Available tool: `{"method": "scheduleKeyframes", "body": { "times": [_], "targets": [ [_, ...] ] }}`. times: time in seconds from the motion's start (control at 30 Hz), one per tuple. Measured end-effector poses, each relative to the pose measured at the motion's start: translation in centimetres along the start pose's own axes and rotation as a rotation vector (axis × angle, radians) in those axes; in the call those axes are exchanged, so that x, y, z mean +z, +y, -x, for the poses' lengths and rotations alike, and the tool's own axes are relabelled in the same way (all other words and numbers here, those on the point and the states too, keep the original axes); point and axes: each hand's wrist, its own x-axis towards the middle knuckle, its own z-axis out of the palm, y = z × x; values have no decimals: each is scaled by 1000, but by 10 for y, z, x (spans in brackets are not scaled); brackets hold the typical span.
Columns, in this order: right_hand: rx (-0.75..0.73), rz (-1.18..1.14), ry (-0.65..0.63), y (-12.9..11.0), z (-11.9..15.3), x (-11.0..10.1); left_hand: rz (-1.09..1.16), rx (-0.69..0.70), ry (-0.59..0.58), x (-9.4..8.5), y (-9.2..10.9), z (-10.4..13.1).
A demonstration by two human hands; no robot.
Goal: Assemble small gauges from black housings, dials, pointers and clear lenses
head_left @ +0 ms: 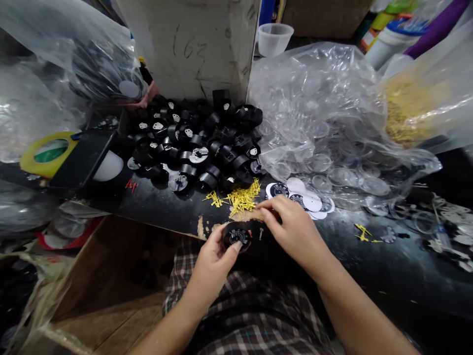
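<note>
My left hand (213,261) grips a round black gauge case with a printed dial (236,235), its thumb on the dial's face. Close to a pile of small yellow pointers (242,199), my right hand (286,224) has thumb and index finger pinched together. Whatever lies between those fingertips is too small to make out. Printed dial discs (295,187), some white side up, lie just beyond the right hand. Many black cylindrical cases (210,148) are heaped behind the pointers.
Clear round covers (343,177) spill from a plastic bag (318,84) at right. A bag of yellow parts (414,108) stands behind. To the left are a phone (83,158), a yellow tape roll (29,160) and red pointers (130,185). Below sits an open carton (107,276).
</note>
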Motion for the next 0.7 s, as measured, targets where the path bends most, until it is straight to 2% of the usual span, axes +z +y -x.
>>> {"method": "scheduleKeyframes", "body": {
  "times": [0.1, 0.2, 0.37, 0.47, 0.57, 0.7],
  "targets": [
    [46, 280, 4, 5, -19, 7, 68, 4, 33, 2, 2, -4],
    [41, 375, -10, 6, -26, 13, 144, -3, 67, 4, 6, -8],
    [21, 229, 22, 9, -20, 12, 287, 49, 96, 9, 16, -13],
    [15, 97, 19, 5, -12, 8, 364, 70, 61, 17, 19, -17],
    [7, -22, -1, -1, -5, 5, 405, 45, 68, 23, 19, -22],
    [-12, -63, 56, -1, 2, 1, 413, 69, 80, 26, 19, -24]
  ]
}}
